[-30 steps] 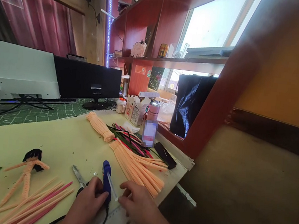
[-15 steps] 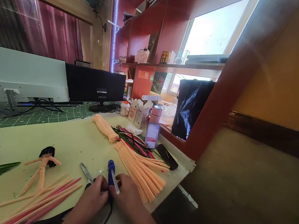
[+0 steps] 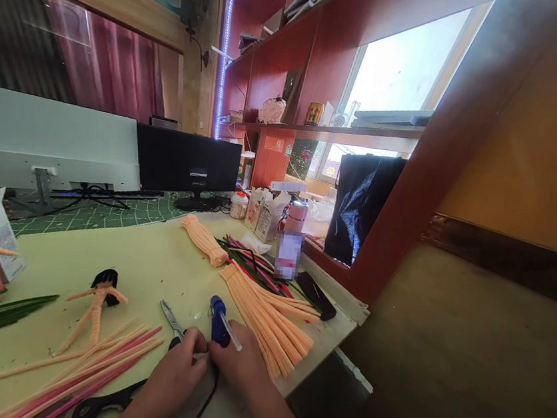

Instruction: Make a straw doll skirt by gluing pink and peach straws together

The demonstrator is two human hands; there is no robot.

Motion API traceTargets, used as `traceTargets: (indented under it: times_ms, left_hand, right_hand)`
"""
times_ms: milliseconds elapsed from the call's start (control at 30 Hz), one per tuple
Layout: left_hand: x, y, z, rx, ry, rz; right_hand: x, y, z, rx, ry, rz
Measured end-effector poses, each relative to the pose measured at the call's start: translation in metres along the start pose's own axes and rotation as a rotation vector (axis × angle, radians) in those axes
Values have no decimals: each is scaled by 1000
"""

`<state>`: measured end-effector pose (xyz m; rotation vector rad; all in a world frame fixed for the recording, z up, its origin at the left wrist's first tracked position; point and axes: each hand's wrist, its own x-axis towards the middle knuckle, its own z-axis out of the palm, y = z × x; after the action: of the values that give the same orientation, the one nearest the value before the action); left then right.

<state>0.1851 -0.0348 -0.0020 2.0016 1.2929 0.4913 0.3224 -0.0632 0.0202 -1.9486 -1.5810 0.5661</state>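
Note:
A blue glue gun with a clear glue stick poking from its back lies on the pale yellow table. My right hand is closed round the gun's lower part. My left hand is curled beside it, fingertips pinched near the gun's handle; what they hold is hidden. A black cord runs down from the gun between my wrists.
Small pliers lie left of the gun. Peach pipe cleaners fan out to the right, pink and peach ones to the left. A pipe-cleaner doll, black scissors, a phone and monitors stand around.
The view has shifted right and up. My right hand moved in from the glue stick's end and closed on the gun; my left hand stayed beside it.

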Motion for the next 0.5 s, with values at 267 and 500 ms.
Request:
traceTargets:
  times_ms: [267,500]
  left_hand:
    - [-62,-10,-58,-130,91,11]
    - [-170,-24,-94,-84,-112,-188]
  right_hand:
    - [18,9,8,-13,8,-25]
    - [34,14,13,-47,-56,-64]
